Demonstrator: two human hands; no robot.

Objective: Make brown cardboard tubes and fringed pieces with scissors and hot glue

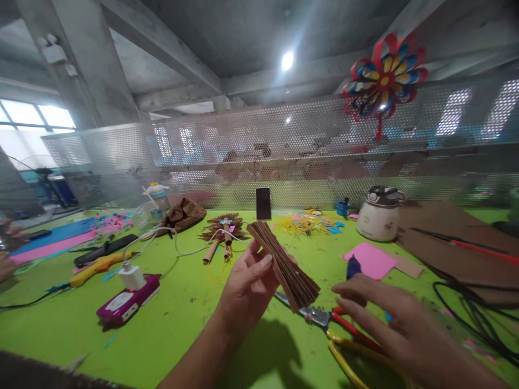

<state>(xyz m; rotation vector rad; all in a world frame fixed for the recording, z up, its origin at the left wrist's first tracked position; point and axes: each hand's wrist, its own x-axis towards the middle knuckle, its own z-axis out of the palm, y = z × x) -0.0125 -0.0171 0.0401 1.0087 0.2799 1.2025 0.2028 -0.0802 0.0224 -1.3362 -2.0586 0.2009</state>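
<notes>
"So, where was the work, and how was it held?"

"At the centre of the frame. The left hand (251, 275) was clamped on a pleated brown stack (290, 270), thumb on the near face, fingers behind. It slanted from upper left down to lower right. The pinch came toward the upper end, presumably to press the layers tight; the lower edges spread a little."

"And the other hand?"

"The right hand (389, 316), lower right, had its fingers loosely apart and held nothing that I could see. It hung over the red and yellow handles of a cutting tool (318, 316), which pointed toward it, probably for easy reach. Whether it touched them, or the dark blue object (353, 266) just beyond its fingers, I couldn't tell."

"What about the phone?"

"The phone (263, 203) stood upright in mid-frame, before the mesh screen (227, 140), perhaps to face the worker. At lower left, a white charger (132, 276) sat in a purple power strip (127, 301) on the green table (170, 308), likely for power close by."

"Any brands or writing?"

"None I could read. The cream jug (378, 219), right of centre, bore brownish marks, too blurred to make out."
</notes>
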